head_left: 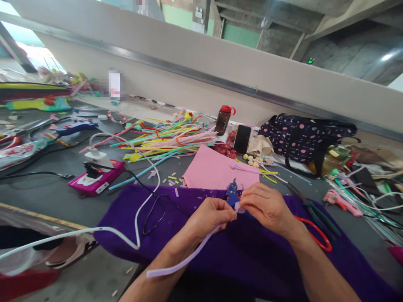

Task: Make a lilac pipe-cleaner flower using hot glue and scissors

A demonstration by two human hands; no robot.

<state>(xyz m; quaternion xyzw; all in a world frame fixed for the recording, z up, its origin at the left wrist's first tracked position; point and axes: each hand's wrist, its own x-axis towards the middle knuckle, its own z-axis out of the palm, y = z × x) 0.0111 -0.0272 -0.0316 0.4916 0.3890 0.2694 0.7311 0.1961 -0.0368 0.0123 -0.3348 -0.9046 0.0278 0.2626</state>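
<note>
My left hand (pixel 215 214) is closed in a pinch on a lilac pipe cleaner (pixel 185 261), whose long tail hangs down towards my left forearm. Just right of it, my right hand (pixel 266 205) pinches the small lilac end piece (pixel 239 207) between thumb and fingers. The two hands nearly meet, and their fingertips partly hide that end. Behind them a blue glue gun (pixel 232 193) lies with its nozzle pointing away, its lower part covered by my hands. Under everything spreads a purple cloth (pixel 126 218). A pink sheet (pixel 204 172) lies beyond, with another lilac piece (pixel 245 168) on it.
Red-handled scissors (pixel 317 239) and dark-handled pliers (pixel 321 218) lie right of my right arm. At left stands a magenta power strip (pixel 108 178) with a white cable (pixel 138 222). Farther back are bundled pipe cleaners (pixel 176 140), a bottle (pixel 222 121), a phone (pixel 242 139) and a patterned bag (pixel 296 138).
</note>
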